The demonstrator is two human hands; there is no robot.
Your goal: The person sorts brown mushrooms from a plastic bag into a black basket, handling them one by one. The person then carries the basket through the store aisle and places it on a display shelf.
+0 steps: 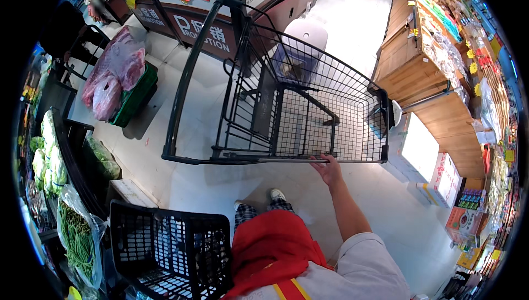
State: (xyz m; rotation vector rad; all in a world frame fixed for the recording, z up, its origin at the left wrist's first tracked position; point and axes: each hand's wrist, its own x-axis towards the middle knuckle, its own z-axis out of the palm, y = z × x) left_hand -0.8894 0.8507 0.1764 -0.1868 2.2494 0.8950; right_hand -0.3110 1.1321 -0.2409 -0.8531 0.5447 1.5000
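Note:
An empty black wire shopping cart (306, 134) stands sideways before me, its handle bar at the left. My right hand (328, 170) is on the top rail of the cart's near side, with the fingers over the rail. My left hand is out of view. At the lower left, beside my red apron (275, 238), is a black plastic basket (190, 217) with slotted walls; what supports it is hidden.
Wrapped meat (117, 72) lies on a green crate (134, 101) at the left, near a person in dark clothes. Vegetables (76, 234) line the lower left. A lidded bin (306, 33) stands behind the cart, cartons (417, 147) and wooden display stands (409, 60) at the right.

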